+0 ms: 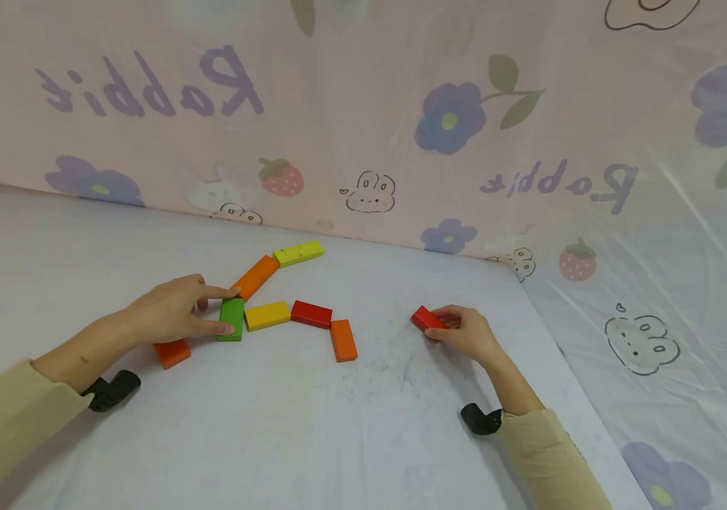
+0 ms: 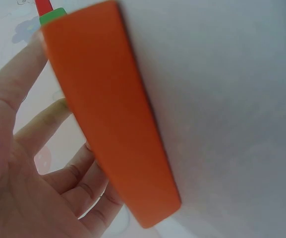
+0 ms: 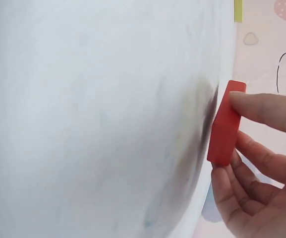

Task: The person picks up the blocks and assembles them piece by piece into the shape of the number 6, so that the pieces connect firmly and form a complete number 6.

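Note:
In the head view my left hand (image 1: 175, 309) pinches a green block (image 1: 232, 319) lengthwise, index finger at its far end and thumb at its near end. The block lies flat on the white table. Close by the left wrist an orange-red block (image 1: 173, 353) is partly covered by that hand; in the left wrist view this block (image 2: 110, 114) looms large and hides part of the fingers. My right hand (image 1: 468, 333) holds a red block (image 1: 427, 319) between thumb and fingers at the right. The right wrist view shows this red block (image 3: 227, 124) tilted, the thumb on its upper part.
Beyond the green block an orange block (image 1: 256, 278) and a yellow-green block (image 1: 299, 253) run toward the back. To its right lie a yellow block (image 1: 267, 315), a dark red block (image 1: 311, 314) and an orange block (image 1: 343, 341). A printed curtain (image 1: 338, 127) borders the table.

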`<state>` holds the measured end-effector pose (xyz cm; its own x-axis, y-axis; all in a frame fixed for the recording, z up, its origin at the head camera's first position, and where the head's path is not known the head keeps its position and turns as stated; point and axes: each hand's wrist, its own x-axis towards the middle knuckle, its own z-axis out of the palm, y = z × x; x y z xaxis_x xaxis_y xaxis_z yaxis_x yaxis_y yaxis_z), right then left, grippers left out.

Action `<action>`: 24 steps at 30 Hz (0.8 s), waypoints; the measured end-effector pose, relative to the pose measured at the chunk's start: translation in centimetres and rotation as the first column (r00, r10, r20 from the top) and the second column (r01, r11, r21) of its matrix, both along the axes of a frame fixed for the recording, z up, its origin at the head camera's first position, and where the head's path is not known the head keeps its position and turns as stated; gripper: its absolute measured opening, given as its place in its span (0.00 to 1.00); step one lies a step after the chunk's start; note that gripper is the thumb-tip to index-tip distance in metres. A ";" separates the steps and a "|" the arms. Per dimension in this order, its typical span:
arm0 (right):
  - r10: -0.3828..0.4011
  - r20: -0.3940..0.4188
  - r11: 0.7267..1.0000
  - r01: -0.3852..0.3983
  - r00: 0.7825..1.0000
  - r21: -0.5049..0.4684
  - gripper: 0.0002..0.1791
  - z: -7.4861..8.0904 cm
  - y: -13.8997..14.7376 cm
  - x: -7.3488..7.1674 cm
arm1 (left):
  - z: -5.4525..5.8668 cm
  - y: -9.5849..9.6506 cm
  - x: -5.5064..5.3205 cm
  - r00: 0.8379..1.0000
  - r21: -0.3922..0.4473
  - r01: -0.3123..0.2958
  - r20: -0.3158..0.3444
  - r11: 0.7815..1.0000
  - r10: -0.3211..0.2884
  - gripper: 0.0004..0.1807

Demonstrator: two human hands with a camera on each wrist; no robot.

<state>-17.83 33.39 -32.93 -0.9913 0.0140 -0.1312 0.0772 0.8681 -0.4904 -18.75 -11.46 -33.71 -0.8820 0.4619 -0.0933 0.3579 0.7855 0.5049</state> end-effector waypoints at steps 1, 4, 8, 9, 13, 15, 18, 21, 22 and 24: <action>0.006 0.000 1.000 -0.006 1.000 -0.004 0.23 0.1 -0.1 0.0 | 0.0 0.0 0.0 1.000 0.000 0.000 0.003 1.000 0.000 0.39; 0.035 -0.007 0.999 -0.036 0.999 -0.008 0.23 0.3 -0.6 0.1 | 0.0 0.0 0.0 1.000 -0.002 -0.001 0.005 1.000 0.001 0.39; 0.073 -0.021 0.997 -0.073 0.997 -0.016 0.23 0.6 -1.4 0.3 | 0.1 0.1 0.1 1.000 -0.008 -0.003 0.002 1.000 0.003 0.39; 0.080 -0.027 0.997 -0.081 0.996 -0.019 0.22 0.6 -1.6 0.3 | 0.0 0.1 0.1 1.000 -0.010 -0.002 0.000 1.000 0.002 0.39; 0.107 -0.038 0.994 -0.108 0.994 -0.034 0.22 0.6 -2.3 0.5 | 0.0 0.2 0.1 1.000 -0.012 -0.004 0.002 1.000 0.004 0.39; 0.130 -0.048 0.990 -0.132 0.990 -0.043 0.22 0.6 -2.7 0.7 | 0.0 0.3 0.1 1.000 -0.013 -0.004 0.005 1.000 0.004 0.39; 0.168 -0.071 0.983 -0.172 0.983 -0.057 0.20 0.7 -3.4 0.9 | 0.1 0.3 0.1 1.000 -0.015 -0.002 0.004 1.000 0.002 0.38; 0.219 -0.104 0.971 -0.227 0.970 -0.071 0.20 0.8 -4.1 0.9 | 0.1 0.2 0.1 1.000 -0.014 0.002 0.003 1.000 -0.002 0.38; 0.232 -0.110 0.968 -0.240 0.967 -0.075 0.20 0.8 -4.3 1.0 | 0.1 0.1 0.1 1.000 -0.015 0.003 0.002 1.000 -0.003 0.38; 0.252 -0.123 0.961 -0.263 0.960 -0.087 0.19 0.8 -4.7 1.0 | 0.1 0.1 0.1 1.000 -0.016 0.006 0.002 1.000 -0.006 0.38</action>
